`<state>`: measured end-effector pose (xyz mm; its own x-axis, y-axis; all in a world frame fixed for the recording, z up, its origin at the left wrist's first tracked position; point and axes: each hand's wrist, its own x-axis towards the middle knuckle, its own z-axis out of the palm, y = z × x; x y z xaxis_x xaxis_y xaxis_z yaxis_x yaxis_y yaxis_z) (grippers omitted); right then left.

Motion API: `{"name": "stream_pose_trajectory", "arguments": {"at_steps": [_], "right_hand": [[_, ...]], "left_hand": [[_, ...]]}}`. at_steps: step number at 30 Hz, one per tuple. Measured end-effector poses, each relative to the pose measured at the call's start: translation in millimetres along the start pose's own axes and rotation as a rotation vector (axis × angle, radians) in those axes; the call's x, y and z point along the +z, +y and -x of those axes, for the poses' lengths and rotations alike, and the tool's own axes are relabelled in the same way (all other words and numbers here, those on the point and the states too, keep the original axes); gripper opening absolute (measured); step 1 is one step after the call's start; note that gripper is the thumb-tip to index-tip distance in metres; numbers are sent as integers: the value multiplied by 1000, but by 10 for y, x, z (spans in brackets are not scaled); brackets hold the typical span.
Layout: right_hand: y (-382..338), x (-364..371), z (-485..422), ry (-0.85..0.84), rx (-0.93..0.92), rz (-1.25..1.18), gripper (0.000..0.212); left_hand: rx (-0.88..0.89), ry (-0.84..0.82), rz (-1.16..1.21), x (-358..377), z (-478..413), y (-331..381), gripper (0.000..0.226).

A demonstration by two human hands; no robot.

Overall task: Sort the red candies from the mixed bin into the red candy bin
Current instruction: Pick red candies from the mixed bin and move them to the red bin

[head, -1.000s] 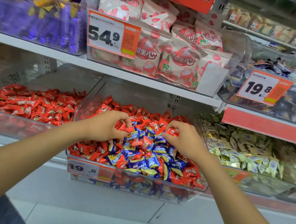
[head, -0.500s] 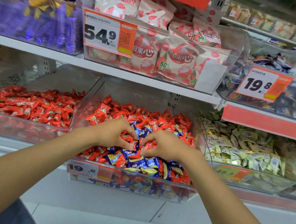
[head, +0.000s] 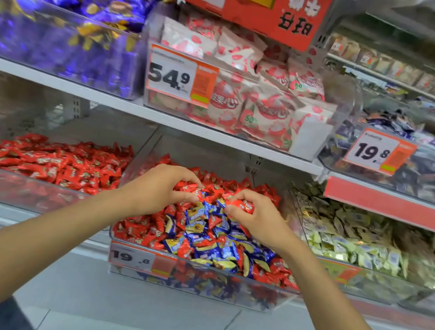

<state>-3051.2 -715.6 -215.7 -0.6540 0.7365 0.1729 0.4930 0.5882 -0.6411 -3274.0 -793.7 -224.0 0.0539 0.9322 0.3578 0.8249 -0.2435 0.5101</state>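
red candies (head: pixel 238 205) sit clamped between the curled fingers and thumb of the right hand (head: pixel 261 222), low over the red-and-blue heap in the mixed bin (head: pixel 193 280). the left hand (head: pixel 155 192) curls close beside it, seemingly pinching more of them. the red candy bin (head: pixel 37 194) stands just to the left.

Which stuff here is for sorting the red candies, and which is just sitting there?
For the job:
left hand
right hand
red candies, some held in both hands
mixed bin
red candy bin

Just sitting there:
blue candies
purple bags
pink-and-white bags
pale candies
price tags
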Motion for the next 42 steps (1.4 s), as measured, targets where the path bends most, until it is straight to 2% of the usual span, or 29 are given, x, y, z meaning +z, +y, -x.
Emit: {"name": "stream_pose_trajectory", "arguments": {"at_steps": [3, 6, 11, 15, 17, 20, 22, 24, 30, 35, 38, 40, 42], "right_hand": [[-227, 140, -86, -4, -29, -64, 12], [-571, 385, -242, -34, -119, -84, 12], [-1193, 965, -844, -73, -293, -64, 6], [-1497, 1455, -1463, -11, -305, 2, 13], [-1561, 1642, -1683, -61, -288, 29, 20], [-1526, 1728, -1789, -220, -251, 138, 40], [-1427, 1593, -1722, -168, -252, 159, 37], [-1241, 1348, -1572, -74, -246, 142, 28], [-484, 496, -849, 68, -104, 181, 17], [94, 126, -388, 138, 23, 153, 16], [270, 25, -293, 141, 43, 138, 15], [330, -25, -287, 139, 51, 124, 15], [365, -60, -287, 135, 50, 127, 16]], "left_hand": [[21, 141, 20, -237, 116, -102, 29], [-50, 278, 4, -550, 278, -376, 26], [-317, 404, -145, -1046, 698, -1240, 26], [-539, 476, -197, -1327, 994, -1766, 29], [-563, 433, -199, -1380, 1071, -1928, 31], [-561, 240, -102, -1346, 1128, -1998, 43], [-576, 128, -75, -1303, 1120, -1980, 54], [-536, 133, -76, -1237, 1049, -1887, 45], [-184, 195, -97, -813, 548, -1033, 28], [-53, 79, -69, -253, 78, -263, 35], [-188, -169, -418, 74, -112, -187, 68], [-357, -340, -464, 214, -161, -197, 80], [-413, -404, -474, 367, -186, -213, 83]]}}
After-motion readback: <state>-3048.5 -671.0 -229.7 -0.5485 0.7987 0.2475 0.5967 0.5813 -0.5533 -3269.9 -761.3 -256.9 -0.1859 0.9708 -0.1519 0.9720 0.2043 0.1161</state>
